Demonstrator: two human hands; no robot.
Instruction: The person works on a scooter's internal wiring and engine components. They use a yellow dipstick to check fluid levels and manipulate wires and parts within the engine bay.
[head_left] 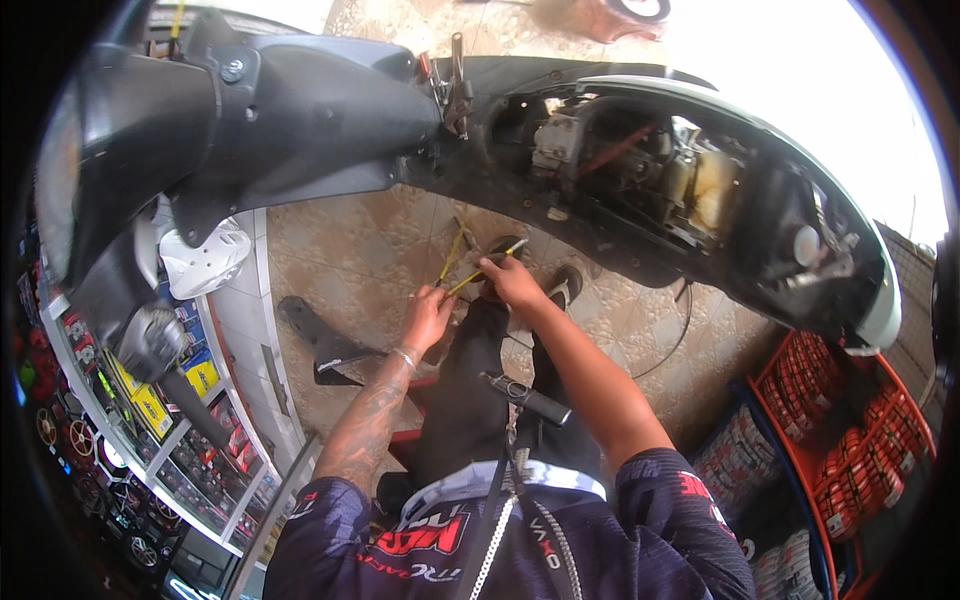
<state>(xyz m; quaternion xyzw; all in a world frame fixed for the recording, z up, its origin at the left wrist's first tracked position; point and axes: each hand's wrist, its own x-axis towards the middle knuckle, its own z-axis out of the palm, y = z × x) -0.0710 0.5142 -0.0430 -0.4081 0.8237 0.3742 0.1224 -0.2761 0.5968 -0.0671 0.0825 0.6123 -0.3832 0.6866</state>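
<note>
My left hand (428, 316) and my right hand (513, 283) are close together above my knees, fingers closed on a thin yellow strip (466, 284). The strip slants between them, and a pale tip (517, 246) sticks out beyond my right hand. From near my left fingers another slim yellow length (452, 254) runs up and away; whether both are one piece I cannot tell. Ahead of my hands stands a scooter (330, 110), its side opened so that engine parts (640, 165) show. Metal hand tools (457, 95) rest on its floorboard area.
A dark plastic panel (322, 340) lies on the tiled floor (350, 240) at left. Beside it is a glass display case (200, 440) with a white plastic part (205, 260) near it. At right stands a red rack (835, 440) of wrapped tyres. A black cable (685, 325) hangs below the scooter.
</note>
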